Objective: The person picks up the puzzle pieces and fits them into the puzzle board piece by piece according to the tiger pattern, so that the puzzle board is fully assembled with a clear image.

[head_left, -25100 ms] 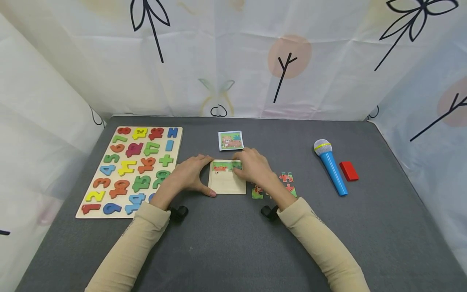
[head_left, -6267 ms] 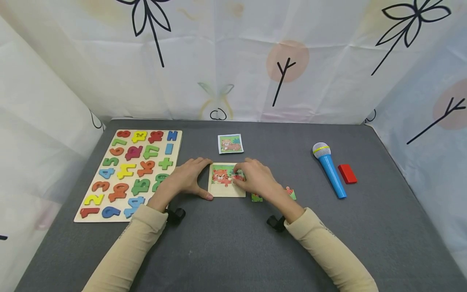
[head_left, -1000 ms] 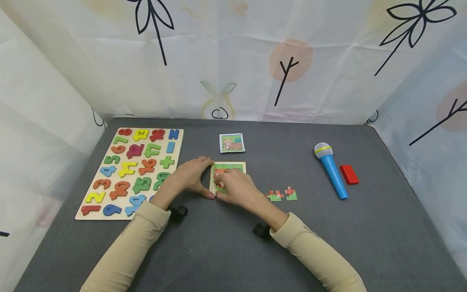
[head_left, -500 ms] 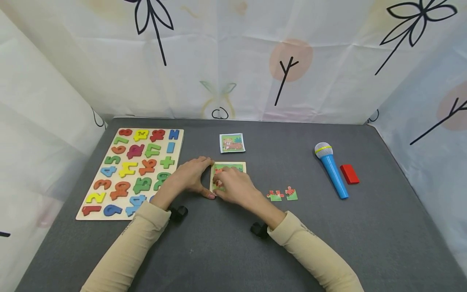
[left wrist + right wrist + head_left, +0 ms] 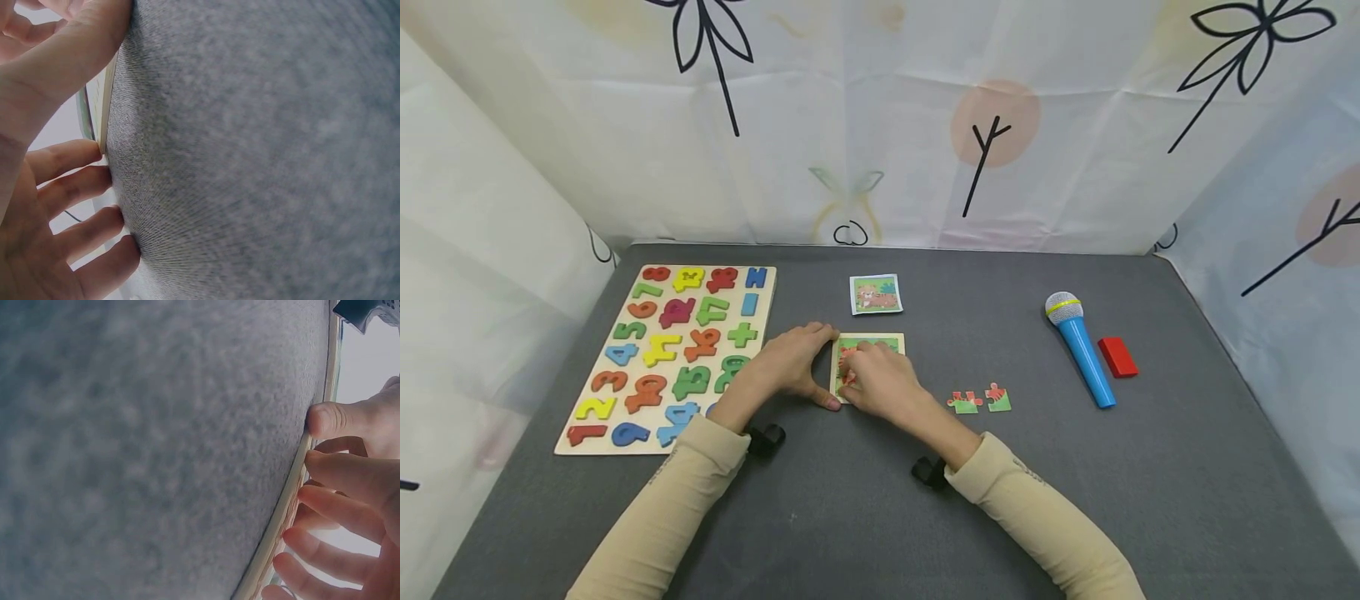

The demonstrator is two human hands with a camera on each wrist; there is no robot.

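A small wooden puzzle board (image 5: 898, 337) with a green and red animal picture lies flat at the table's middle. My left hand (image 5: 790, 364) grips its left side, with fingers at the far corner and thumb at the near one. Over the board, my right hand (image 5: 883, 379) has its thumb and bent fingers around a puzzle piece (image 5: 847, 379) at the lower left. That piece is mostly covered by the fingers, and the right wrist view does not show it. Two loose puzzle pieces, one (image 5: 965, 402) and another (image 5: 998, 397), lie right of the board.
A picture card (image 5: 876, 294) lies beyond the board. At the left is a large wooden number board (image 5: 617, 287) with colourful figures. A blue toy microphone (image 5: 1081, 350) and a red block (image 5: 1117, 357) lie at the right on the grey table (image 5: 865, 517).
Since the oldest frame, the board has filled with pieces and the loose ones have dwindled to two. Over the last second, the right hand shifts only slightly at the lower left; the left stays.
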